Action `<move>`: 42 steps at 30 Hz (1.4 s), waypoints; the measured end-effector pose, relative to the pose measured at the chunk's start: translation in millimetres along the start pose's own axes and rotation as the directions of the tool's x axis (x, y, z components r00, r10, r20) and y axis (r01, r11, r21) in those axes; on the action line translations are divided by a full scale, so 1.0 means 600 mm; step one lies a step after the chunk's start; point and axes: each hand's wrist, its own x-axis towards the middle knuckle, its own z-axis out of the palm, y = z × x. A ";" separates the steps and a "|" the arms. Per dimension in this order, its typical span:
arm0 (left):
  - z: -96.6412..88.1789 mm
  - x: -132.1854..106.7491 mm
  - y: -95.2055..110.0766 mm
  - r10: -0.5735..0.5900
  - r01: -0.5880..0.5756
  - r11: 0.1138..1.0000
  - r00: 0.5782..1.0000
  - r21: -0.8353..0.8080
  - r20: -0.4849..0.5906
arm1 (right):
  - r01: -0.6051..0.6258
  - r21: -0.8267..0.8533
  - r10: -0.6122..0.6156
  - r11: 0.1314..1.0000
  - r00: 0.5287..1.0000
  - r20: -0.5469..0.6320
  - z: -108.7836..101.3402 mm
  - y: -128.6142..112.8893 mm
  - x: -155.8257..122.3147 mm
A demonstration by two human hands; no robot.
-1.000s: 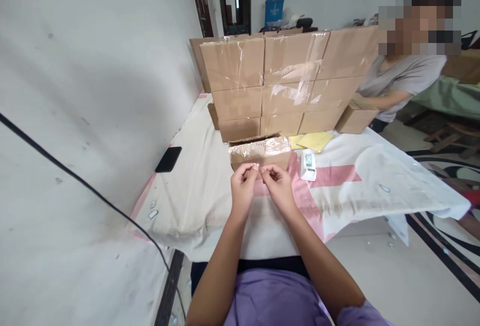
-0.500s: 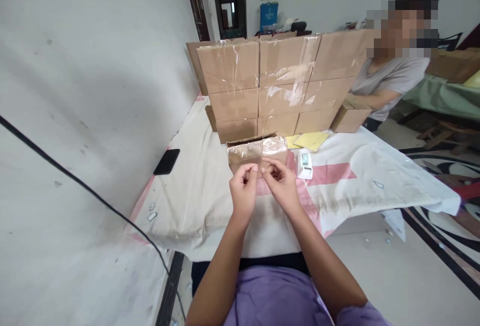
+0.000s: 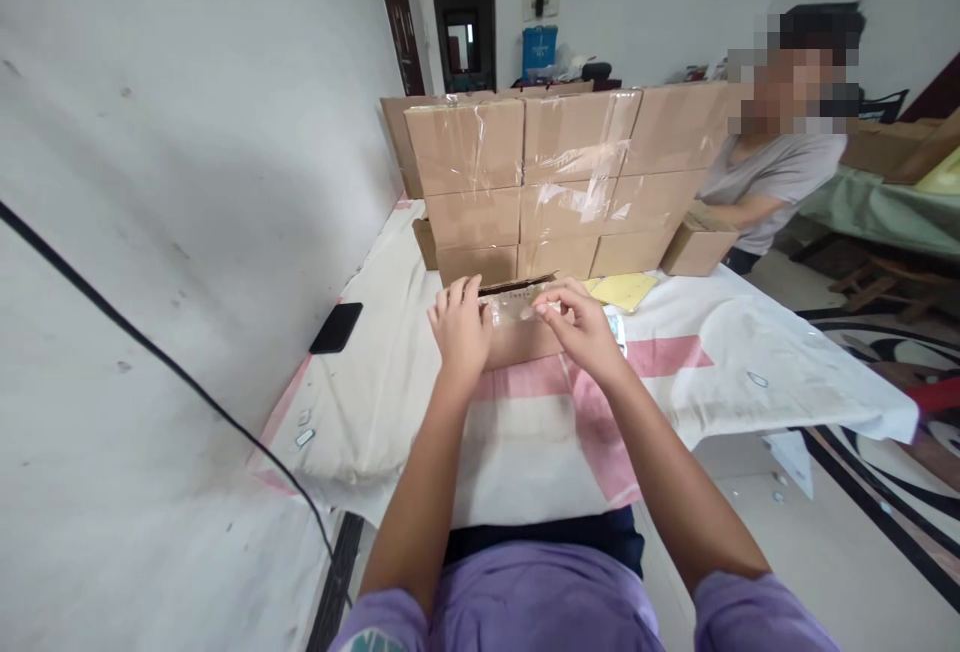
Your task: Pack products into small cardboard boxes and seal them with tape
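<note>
Hands have left mid-air: left hand lies flat, open, on the small brown taped cardboard box; right hand pinches perhaps tape there.

Matt brown cardboard box, glossy clear tape on top; cloth table cover, white, creased.

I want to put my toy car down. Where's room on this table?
Bare cloth lies between the small cardboard box and the near edge, and between that box and the black phone. The far end is crowded: stacked cartons, yellow envelopes.
</note>
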 end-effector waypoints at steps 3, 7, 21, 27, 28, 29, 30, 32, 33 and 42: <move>0.005 0.029 -0.024 0.096 -0.114 0.990 0.974 0.078 0.206 | 0.005 -0.062 0.001 0.998 0.995 0.098 -0.011 0.031 0.044; 0.014 0.018 -0.037 0.103 -0.135 0.988 0.941 0.077 0.323 | -0.075 -0.196 0.136 0.978 0.938 0.319 0.010 0.079 0.095; 0.036 -0.016 -0.010 0.060 -0.152 0.967 0.918 0.206 0.392 | -0.082 -0.557 0.344 0.827 0.857 0.385 0.068 0.133 0.125; 0.045 -0.023 -0.008 0.062 -0.145 0.970 0.923 0.195 0.380 | -0.106 -0.579 0.369 0.808 0.858 0.358 0.077 0.140 0.129; 0.047 -0.024 -0.006 0.058 -0.138 0.972 0.927 0.192 0.372 | -0.107 -0.581 0.370 0.807 0.859 0.355 0.077 0.142 0.130; 0.048 -0.026 -0.005 0.055 -0.132 0.973 0.930 0.191 0.364 | -0.108 -0.584 0.369 0.805 0.861 0.350 0.077 0.144 0.131; 0.050 -0.027 -0.004 0.052 -0.127 0.973 0.933 0.191 0.357 | -0.107 -0.586 0.367 0.803 0.864 0.344 0.077 0.146 0.132; 0.052 -0.032 -0.002 0.047 -0.119 0.974 0.939 0.193 0.342 | -0.103 -0.593 0.361 0.799 0.870 0.335 0.076 0.150 0.135; 0.053 -0.034 -0.001 0.047 -0.118 0.974 0.941 0.194 0.335 | -0.100 -0.596 0.358 0.797 0.873 0.332 0.075 0.151 0.136; 0.058 -0.039 0.008 0.106 -0.141 0.986 0.941 0.087 0.322 | -0.075 -0.626 0.335 0.776 0.890 0.309 0.077 0.153 0.134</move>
